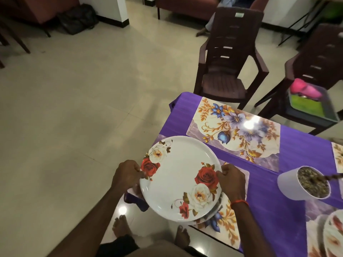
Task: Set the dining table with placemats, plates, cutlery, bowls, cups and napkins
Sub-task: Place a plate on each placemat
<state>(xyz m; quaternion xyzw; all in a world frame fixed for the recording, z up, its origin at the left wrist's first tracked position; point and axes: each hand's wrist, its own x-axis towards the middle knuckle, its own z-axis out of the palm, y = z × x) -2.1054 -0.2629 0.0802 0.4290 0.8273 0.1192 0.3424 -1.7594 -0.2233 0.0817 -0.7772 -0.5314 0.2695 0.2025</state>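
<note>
So, left hand (128,175) is curled round the left rim of a round white plate printed with red and cream roses (178,175), and right hand (232,179) is curled round the opposite rim. There's a red thread band (239,202) on the right wrist. The plate is over the near-left corner of the table, its left part overhanging the edge; can't tell if it's resting or lifted. A second white rim (211,216) shows just under its lower-right edge, looks like another plate beneath. Under both is a glossy rectangular placemat with blue and gold flowers (227,219), mostly covered. A purple tablecloth (297,145) covers the table. Further out, a matching floral placemat (235,130) lies bare at the far-left place, near the plate but apart from it. To the right, a white tapered pot with speckled gravel-like fill (304,184) stands on the cloth. At bottom right, another rose-print plate (334,236) sits on a third mat (315,210), cut off by the frame edge. Beyond the table are a dark brown plastic armchair (228,58) and a second brown chair (319,58) carrying a grey tray (315,115) of pink and green items, blurred. Bare feet (120,227) stand on the cream tiled floor (83,108) below the plate.
</note>
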